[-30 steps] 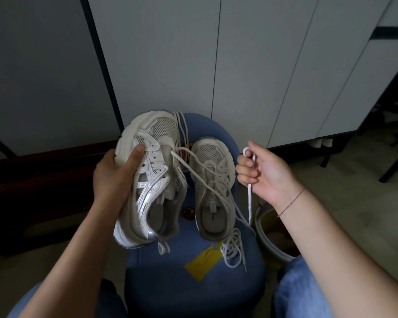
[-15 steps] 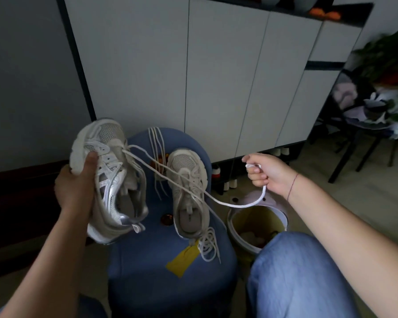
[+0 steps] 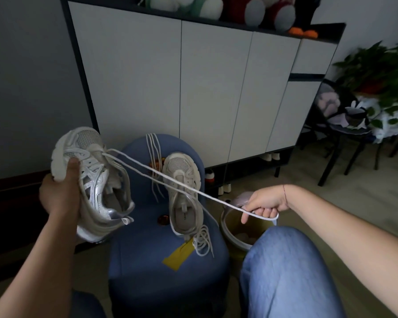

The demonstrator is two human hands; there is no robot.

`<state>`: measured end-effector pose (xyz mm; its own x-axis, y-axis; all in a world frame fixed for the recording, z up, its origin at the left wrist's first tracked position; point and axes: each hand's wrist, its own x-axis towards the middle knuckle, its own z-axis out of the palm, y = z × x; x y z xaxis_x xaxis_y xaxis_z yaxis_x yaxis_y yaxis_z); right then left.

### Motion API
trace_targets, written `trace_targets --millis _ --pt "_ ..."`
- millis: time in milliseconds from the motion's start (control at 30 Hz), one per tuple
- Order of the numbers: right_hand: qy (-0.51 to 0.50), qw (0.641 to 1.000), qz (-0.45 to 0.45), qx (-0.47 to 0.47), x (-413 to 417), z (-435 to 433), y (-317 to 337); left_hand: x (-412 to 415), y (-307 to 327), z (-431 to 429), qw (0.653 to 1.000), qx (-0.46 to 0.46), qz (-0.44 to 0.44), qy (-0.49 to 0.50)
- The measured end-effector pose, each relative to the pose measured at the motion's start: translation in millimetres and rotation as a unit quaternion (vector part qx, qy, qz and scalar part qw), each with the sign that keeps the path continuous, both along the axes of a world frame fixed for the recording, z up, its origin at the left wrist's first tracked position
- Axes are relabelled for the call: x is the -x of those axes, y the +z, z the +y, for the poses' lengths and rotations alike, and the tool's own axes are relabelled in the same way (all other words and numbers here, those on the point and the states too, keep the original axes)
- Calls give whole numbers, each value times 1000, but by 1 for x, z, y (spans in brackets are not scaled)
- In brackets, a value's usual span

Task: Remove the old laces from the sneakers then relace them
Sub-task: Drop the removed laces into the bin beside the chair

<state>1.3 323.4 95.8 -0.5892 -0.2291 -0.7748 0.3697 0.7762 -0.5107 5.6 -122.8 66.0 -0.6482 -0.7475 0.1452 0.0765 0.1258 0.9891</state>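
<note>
1. Sneaker [image 3: 94,180], left of frame. The left hand [image 3: 60,196] grasps it by the toe end, thumb across the upper, sole in the palm, toe up, opening toward the camera. Judged: held as an anchor to pull against.
2. Lace [image 3: 170,179]. Two strands run taut from the forefoot eyelets across centre frame to lower right, where they loop round the right hand [image 3: 264,204], whose fingers are curled on the loop. Judged: the lace is being drawn out of the eyelets; removal is under way on this shoe.
3. Second sneaker [image 3: 184,196], centre, lying on the stool [image 3: 147,283] with its toe away and a loose lace heap [image 3: 202,241] at the heel. Judged: parked for its turn.
4. Spare laces [image 3: 153,152], draped over the stool's far edge. Old or new, I cannot tell.
5. Yellow tag [image 3: 177,255], on the stool's near side.
6. Room: blue padded stool; bin [image 3: 234,235] just right of it; white cabinet [image 3: 193,88] behind; plush toys [image 3: 193,5] on top; chair [image 3: 338,125] and plant [image 3: 377,72] at upper right. Dim light.
</note>
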Motion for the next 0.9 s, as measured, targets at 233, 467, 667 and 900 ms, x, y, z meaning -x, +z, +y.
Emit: trace_targets --millis 233,467,667,900 --pt "12 992 -37 122 -8 10 2 0 1 1 1000 -2 2 4" --pt "-17 967 70 246 -14 15 -2 0 1 4 1000 -1 1 -7" --pt "-317 713 156 605 1 -14 -11 1 -1 11 1000 -3 3 -19" --pt "-448 527 156 706 15 -45 8 0 -1 20 999 2 -10 -45"
